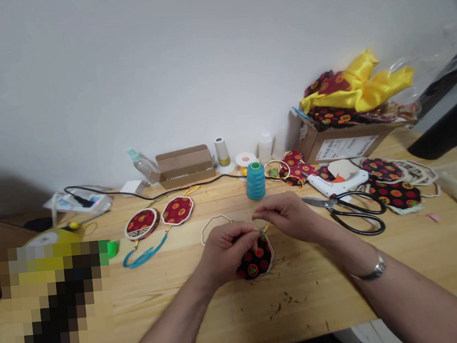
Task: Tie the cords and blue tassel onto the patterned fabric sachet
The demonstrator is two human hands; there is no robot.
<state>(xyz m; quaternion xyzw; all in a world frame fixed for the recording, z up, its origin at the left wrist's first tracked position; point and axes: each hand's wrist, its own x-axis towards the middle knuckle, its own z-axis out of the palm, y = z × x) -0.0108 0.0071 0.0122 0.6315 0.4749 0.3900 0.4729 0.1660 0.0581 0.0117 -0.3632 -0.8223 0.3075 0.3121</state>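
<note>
Between thumb and fingers, my left hand (229,251) pinches the top of a scalloped ornament (256,265) covered in black fabric with red and orange flowers, edged by a pale rim. My right hand (286,214) is closed in a pinch just above and to the right of it; what its fingertips hold is too small to make out. A bit of yellow cord (267,228) shows between the hands at the ornament's top. Behind my left hand lies a pale scalloped frame (212,221). A cone of teal thread (255,182) stands beyond my right hand.
Black-handled scissors (360,216) lie right of my right hand, beside a white glue gun (339,184). Two red ornaments (178,210) with cords are at left. A cardboard box (342,143) of fabric stands at back right. A black cable (166,194) crosses the table.
</note>
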